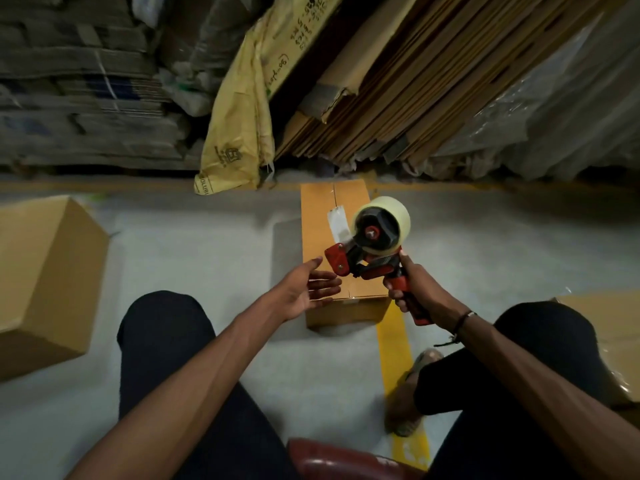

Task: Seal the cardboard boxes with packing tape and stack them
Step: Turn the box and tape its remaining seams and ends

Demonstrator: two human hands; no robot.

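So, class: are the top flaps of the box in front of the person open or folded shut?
Folded shut: the box shows a flat top, its flaps meeting along a centre seam.

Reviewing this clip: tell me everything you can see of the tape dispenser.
The tape dispenser is a handheld gun type with a red and black frame that looks like plastic. It carries a roll of clear, pale tape, and a loose end of tape sticks up from its front. The right hand grips its red handle and holds it raised, tilted, above the closed cardboard box on the floor. The left hand is open beside its front end, not touching it.
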